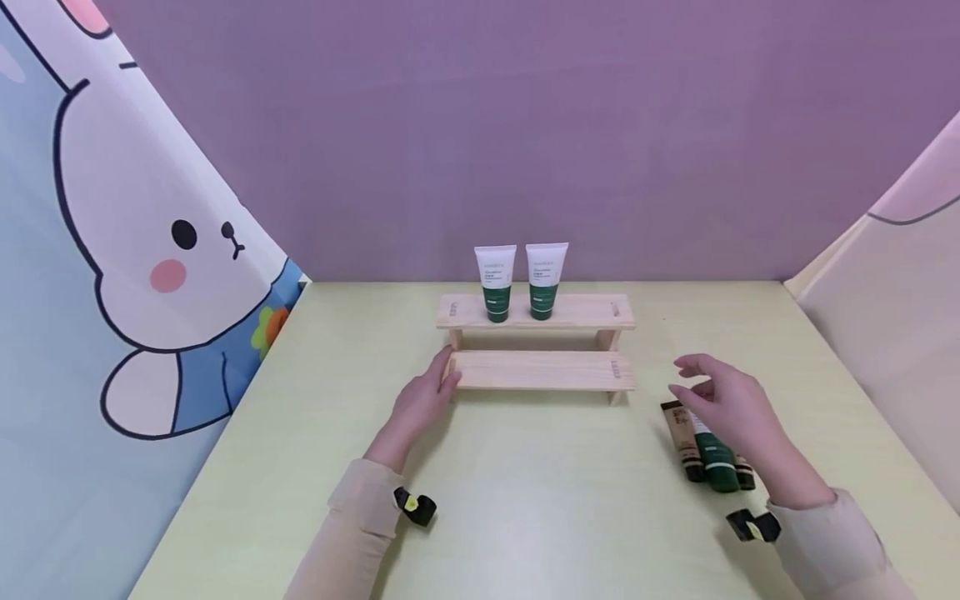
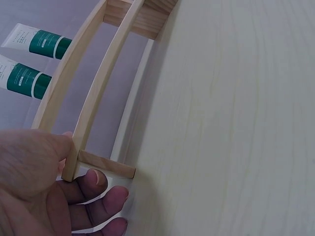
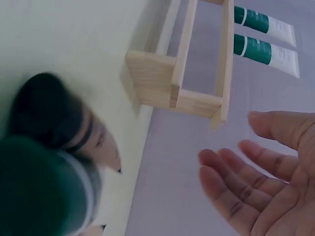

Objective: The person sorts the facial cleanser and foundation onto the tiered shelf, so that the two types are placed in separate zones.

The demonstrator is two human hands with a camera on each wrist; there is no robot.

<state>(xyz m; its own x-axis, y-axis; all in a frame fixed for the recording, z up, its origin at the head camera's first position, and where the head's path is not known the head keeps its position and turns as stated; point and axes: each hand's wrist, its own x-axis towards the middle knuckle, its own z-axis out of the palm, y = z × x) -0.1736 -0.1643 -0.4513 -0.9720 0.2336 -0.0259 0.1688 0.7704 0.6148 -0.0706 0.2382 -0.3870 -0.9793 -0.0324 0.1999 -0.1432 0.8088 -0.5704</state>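
Note:
A two-step wooden display rack (image 1: 542, 370) stands at the back of the table, with two white-and-green squeeze tubes (image 1: 498, 283) upright on its upper step. My left hand (image 1: 422, 402) holds the left end of the lower step; in the left wrist view its thumb and fingers close round the board's end (image 2: 72, 164). Over at the right, my right hand (image 1: 731, 404) hovers above several tubes lying on the table, fingers loosely bent and nothing between them. Of these, a brown tube (image 1: 682, 440) and a green-and-white tube (image 1: 716, 462) show best; another brown tube (image 1: 744, 473) is mostly hidden.
The pale wood-grain table (image 1: 540, 500) meets a purple backdrop (image 1: 540, 142) right behind the rack. A cloth with a cartoon rabbit (image 1: 142, 217) hangs along the left side, and a pale cloth (image 1: 892, 333) along the right.

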